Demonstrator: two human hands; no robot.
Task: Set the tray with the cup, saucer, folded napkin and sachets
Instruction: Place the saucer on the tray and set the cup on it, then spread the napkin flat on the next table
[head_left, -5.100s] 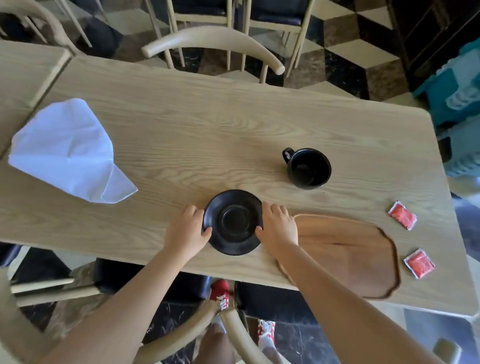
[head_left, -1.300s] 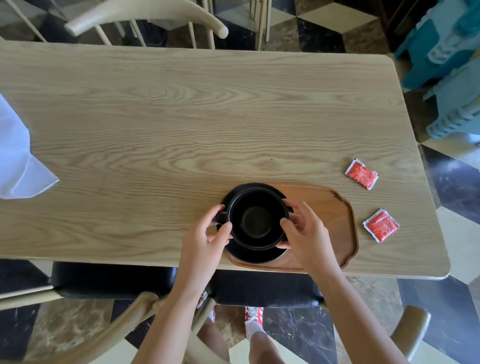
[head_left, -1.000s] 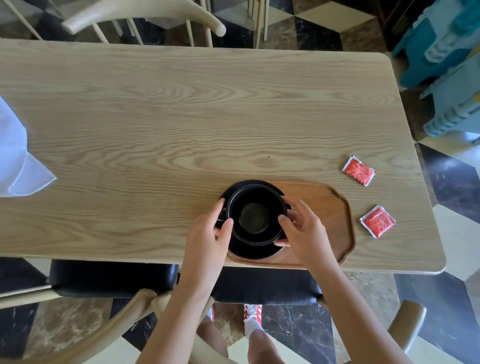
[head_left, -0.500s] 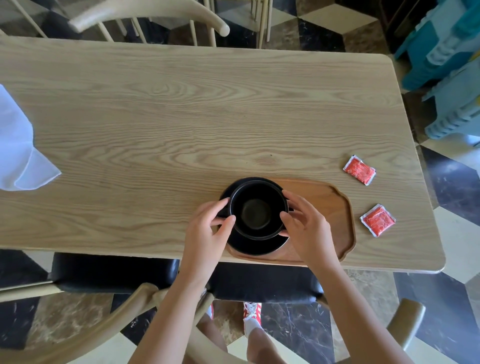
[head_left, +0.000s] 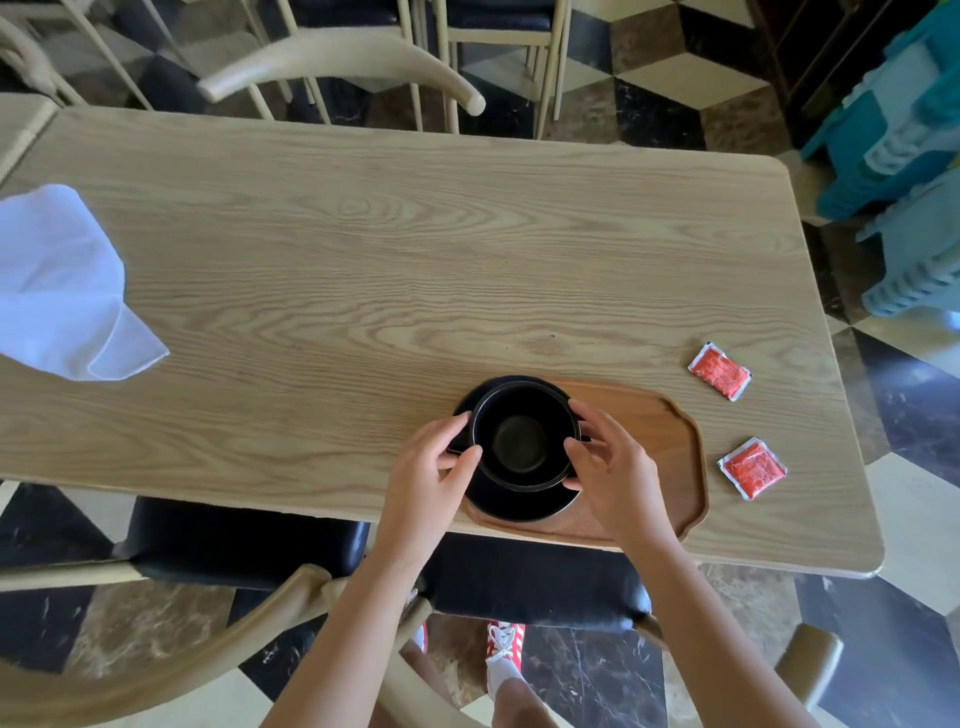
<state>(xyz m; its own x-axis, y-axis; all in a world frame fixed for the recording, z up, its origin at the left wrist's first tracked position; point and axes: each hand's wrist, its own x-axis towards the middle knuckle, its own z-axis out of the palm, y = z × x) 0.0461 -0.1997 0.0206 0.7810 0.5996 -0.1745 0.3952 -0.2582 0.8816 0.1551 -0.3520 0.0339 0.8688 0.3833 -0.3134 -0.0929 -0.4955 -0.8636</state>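
Since five seconds back the saucer (head_left: 511, 504) has left the bare table (head_left: 467, 260) and now sits at the left end of the wooden tray (head_left: 660, 457), and the cup (head_left: 524, 434), which stood alone further up the table, rests on top of it; over the last second little has shifted beyond small turns of the cup. From my seat I judge this as the settling step: both hands bracket the cup so it can be centred on the saucer and its handle turned to a tidy side, and the saucer is crowded to the left, I'd guess, to leave the right part of the tray bare for the other items. My left hand (head_left: 434, 467) has its thumb and fingers curled against the cup's left side, where the handle seems to be, though the fingers hide it. My right hand (head_left: 608, 467) is half-curled, fingertips touching the cup's right rim and wall in a light pinch. Both sachets (head_left: 719, 371) (head_left: 753, 467) still lie on the table just right of the tray, and the napkin (head_left: 62, 280) lies loosely spread, not yet folded, well apart at the far left edge.
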